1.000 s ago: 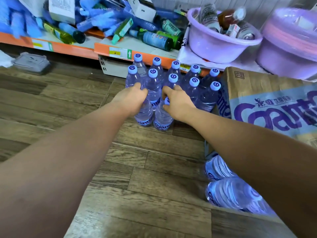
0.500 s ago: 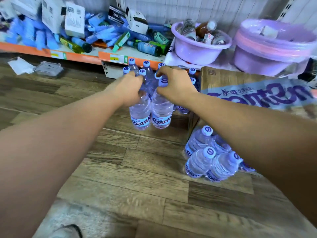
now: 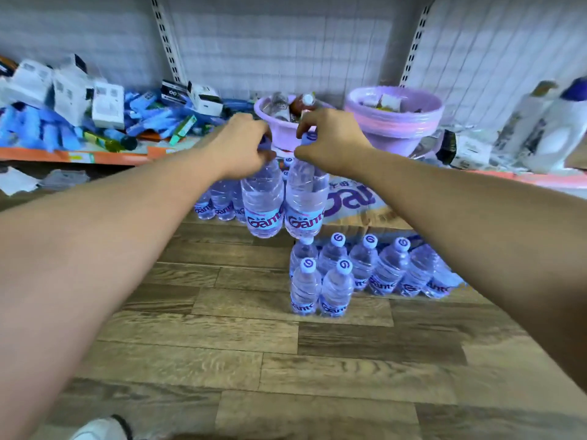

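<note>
My left hand grips the neck of a clear water bottle with a blue label. My right hand grips the neck of a second water bottle right beside it. Both bottles hang upright in the air above the wooden floor, side by side and nearly touching. Behind them a group of the same bottles stands on the floor. A second group of bottles stands on the floor below my right arm, next to a cardboard carton.
A low orange-edged shelf runs along the back, piled with blue packets and white boxes. Two purple basins with items sit on it behind my hands. White bags lie at the right. My shoe shows at the bottom.
Both hands have lifted the two bottles higher off the floor, away from the standing group. The view has tilted up, showing more of the shelf wall.
</note>
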### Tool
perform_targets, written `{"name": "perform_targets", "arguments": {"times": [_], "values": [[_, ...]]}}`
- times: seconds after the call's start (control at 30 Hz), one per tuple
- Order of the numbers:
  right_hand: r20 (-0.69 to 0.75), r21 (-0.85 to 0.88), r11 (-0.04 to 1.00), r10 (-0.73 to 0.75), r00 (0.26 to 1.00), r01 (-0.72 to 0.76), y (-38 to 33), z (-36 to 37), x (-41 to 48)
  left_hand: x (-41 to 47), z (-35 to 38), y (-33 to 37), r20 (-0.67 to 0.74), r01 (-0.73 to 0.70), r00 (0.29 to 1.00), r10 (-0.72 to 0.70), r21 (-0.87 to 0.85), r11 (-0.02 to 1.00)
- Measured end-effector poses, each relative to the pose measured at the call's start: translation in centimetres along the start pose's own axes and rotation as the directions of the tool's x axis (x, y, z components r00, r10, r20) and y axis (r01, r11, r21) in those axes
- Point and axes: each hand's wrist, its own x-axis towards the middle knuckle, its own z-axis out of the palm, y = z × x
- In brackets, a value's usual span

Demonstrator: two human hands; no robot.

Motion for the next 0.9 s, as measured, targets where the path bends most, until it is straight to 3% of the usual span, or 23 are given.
{"name": "perform_targets", "arguments": {"times": [0.3, 0.6, 0.9], "values": [[0.081, -0.097, 0.990, 0.109, 0.991, -0.101, 6.7, -4.5, -6.4, -0.1, 1.8, 10.0, 0.129, -0.122, 0.983, 0.129, -0.063, 0.991], [0.116, -0.158, 0.963, 0.238, 0.964, -0.219, 13.0, -6.7, -11.0, 0.7, 5.0, 18.3, 0.165, -0.202, 0.962, 0.217, -0.103, 0.974], [0.210, -0.161, 0.952, 0.290, 0.934, -0.259, 17.9, -3.8, -14.1, 0.2, 12.6, 20.7, 0.284, -0.179, 0.934, 0.215, -0.147, 0.973]]}}
